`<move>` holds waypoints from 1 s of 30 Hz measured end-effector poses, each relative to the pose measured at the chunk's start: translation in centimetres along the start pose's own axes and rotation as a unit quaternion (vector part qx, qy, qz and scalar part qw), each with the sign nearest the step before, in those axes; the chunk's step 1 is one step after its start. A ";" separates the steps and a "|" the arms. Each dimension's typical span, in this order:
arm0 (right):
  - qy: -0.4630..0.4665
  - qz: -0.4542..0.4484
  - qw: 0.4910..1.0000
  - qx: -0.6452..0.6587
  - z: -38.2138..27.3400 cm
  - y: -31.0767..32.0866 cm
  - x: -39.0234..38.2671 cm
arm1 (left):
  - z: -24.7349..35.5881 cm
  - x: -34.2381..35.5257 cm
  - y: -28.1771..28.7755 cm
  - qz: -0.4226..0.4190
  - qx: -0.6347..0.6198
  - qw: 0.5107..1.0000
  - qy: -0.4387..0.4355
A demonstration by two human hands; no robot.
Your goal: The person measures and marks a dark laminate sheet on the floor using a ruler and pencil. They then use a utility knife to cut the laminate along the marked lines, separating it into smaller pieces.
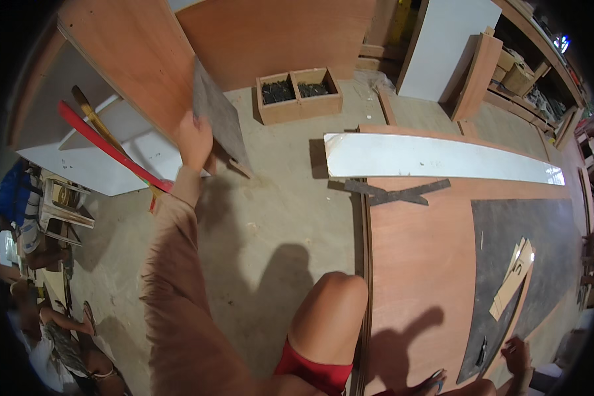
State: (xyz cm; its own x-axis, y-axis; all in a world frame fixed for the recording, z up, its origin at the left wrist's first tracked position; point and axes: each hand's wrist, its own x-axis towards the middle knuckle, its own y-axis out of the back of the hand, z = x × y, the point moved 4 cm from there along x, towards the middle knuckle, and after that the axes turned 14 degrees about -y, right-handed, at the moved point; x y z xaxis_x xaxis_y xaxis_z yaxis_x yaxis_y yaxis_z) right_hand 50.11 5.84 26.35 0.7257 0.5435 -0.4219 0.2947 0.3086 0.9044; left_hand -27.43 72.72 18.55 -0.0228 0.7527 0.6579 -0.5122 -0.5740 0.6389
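Note:
Reaching forward in a brown sleeve, my left hand (197,140) is closed on the edge of a tall plywood panel (135,63). A grey face (219,109) shows on the panel's right side. Just below the wrist, a long red curved bar (112,145) slants beside a tan one (92,115). At the lower right, a hand (517,356) with curled fingers is close to a narrow wood strip (518,310). Whose hand this is, and whether it grips the strip, I cannot tell.
A divided wooden box (300,113) of small dark pieces stands ahead. On the right lie a plywood sheet (416,264), a white board (429,157), crossed dark strips (399,193), a dark sheet (541,224) and pliers-like tool (482,351). Another person (66,336) is at lower left.

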 end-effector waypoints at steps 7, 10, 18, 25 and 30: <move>0.348 0.171 0.917 0.092 -32.9 10.0 -1.1 | 10.3 15.4 1.7 -0.126 -0.215 0.968 0.014; 0.482 0.170 0.845 0.159 -45.5 9.8 -1.7 | 15.5 17.3 4.7 -0.199 -0.245 0.949 0.022; 0.414 0.512 0.687 0.308 -47.7 15.4 0.5 | 32.1 13.9 16.3 -0.209 -0.366 0.906 -0.041; 0.230 -0.118 0.699 0.666 -46.6 -3.6 7.7 | 42.7 12.6 20.6 -0.299 -0.313 0.875 -0.217; 0.312 -0.284 0.519 0.744 -52.5 -9.1 6.2 | 47.9 18.8 19.3 -0.394 -0.311 0.819 -0.276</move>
State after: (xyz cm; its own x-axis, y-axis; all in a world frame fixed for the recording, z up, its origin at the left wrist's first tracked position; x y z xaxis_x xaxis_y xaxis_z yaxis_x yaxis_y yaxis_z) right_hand 19.31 47.39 12.15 0.0540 0.9847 -0.1657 0.8412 -0.1343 -0.5238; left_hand 3.43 60.40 62.36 0.8303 0.4504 0.3281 -0.5229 0.4261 0.7383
